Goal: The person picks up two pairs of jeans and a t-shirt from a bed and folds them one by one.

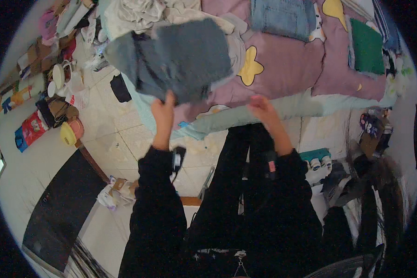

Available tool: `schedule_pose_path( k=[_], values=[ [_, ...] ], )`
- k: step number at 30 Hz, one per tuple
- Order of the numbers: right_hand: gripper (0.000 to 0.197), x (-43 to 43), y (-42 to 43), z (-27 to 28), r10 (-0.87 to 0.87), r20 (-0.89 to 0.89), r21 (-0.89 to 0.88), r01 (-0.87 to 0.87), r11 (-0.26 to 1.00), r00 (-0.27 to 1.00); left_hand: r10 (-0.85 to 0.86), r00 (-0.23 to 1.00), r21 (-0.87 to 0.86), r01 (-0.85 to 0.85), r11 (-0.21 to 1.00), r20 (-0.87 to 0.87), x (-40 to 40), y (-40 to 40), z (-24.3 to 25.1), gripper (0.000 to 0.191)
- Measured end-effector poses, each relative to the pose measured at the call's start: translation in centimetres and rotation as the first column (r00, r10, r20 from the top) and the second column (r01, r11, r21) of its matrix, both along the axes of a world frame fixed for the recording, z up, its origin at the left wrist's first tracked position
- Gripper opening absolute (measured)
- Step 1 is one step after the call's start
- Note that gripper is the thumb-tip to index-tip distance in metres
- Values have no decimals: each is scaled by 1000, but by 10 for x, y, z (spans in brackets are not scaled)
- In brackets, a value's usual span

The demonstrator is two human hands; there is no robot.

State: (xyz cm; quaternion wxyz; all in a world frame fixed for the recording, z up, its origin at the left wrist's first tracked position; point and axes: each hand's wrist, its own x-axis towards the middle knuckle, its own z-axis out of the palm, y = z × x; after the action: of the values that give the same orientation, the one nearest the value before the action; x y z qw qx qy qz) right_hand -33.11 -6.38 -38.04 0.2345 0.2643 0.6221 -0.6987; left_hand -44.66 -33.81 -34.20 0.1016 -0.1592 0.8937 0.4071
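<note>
A dark blue-grey garment (194,52), partly folded and blurred, lies over the near left part of the bed. My left hand (164,107) grips its near edge, thumb on top. Off to the right, my right hand (262,108) hovers by the bed's near edge, apart from the garment. Its fingers look curled but are blurred, and I see nothing in them. Under the garment spreads a mauve quilt (285,66) with yellow star shapes, and a pale green sheet (292,107) hangs along the edge.
Folded jeans (281,17) and a folded green cloth (368,47) lie on the quilt. Crumpled whitish cloth (139,14) is at the far left. A black cloth (120,88) rests on the tiled floor (107,118). Bags and boxes line the left wall, including a red-blue bag (31,130).
</note>
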Motion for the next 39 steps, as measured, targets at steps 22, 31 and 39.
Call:
schedule_pose_path(
  k=[22,31,39],
  values=[
    [20,83,-27,81,-48,-128,-401,-7,916,991,-383,619,707,-692,147,685,148,31,31,63],
    [15,119,-5,118,358,-89,-168,-368,914,929,-145,597,517,-518,681,789,130,27,59,26],
    [32,114,-6,189,-171,253,-636,297,713,952,-550,527,501,249,829,648,103,52,184,43]
  ],
)
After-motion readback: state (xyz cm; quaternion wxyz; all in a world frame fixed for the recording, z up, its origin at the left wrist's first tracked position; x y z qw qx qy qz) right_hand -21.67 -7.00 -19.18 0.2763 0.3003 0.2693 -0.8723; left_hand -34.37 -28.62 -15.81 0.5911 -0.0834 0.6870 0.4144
